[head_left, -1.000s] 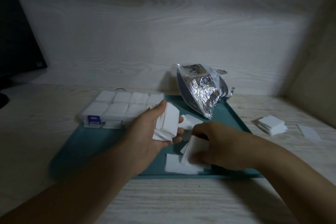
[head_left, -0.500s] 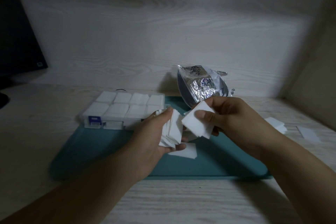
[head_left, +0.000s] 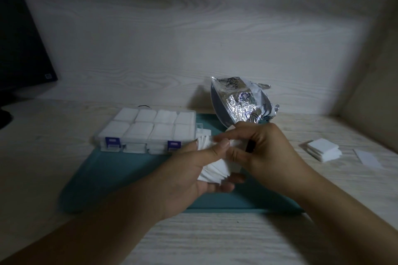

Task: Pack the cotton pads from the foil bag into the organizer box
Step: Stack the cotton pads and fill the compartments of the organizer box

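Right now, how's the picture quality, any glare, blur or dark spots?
Head view: dim overall, corners darkened; glare on the crinkled foil bag; wide-angle bending of the table edges; left hand and right hand slightly soft around the cotton pads.

A flat teal rectangular mat (head_left: 120, 170) is laid on the pale wood-grain desk (head_left: 215, 241). On the mat's far left part a clear plastic compartmented organizer box (head_left: 148, 131) is set, with white square pads seen in its compartments. Behind the mat's far right corner a crumpled silver foil bag (head_left: 241, 103) is propped. Above the mat's middle, a fanned stack of white square cotton pads (head_left: 212, 170) is held between the left hand (head_left: 193, 170) and the right hand (head_left: 262, 153). Right of the mat, a small pile of white square pads (head_left: 323, 149) lies on the desk, with a single flat white pad (head_left: 368, 158) just right of it. A dark monitor (head_left: 19, 49) stands at the far left.
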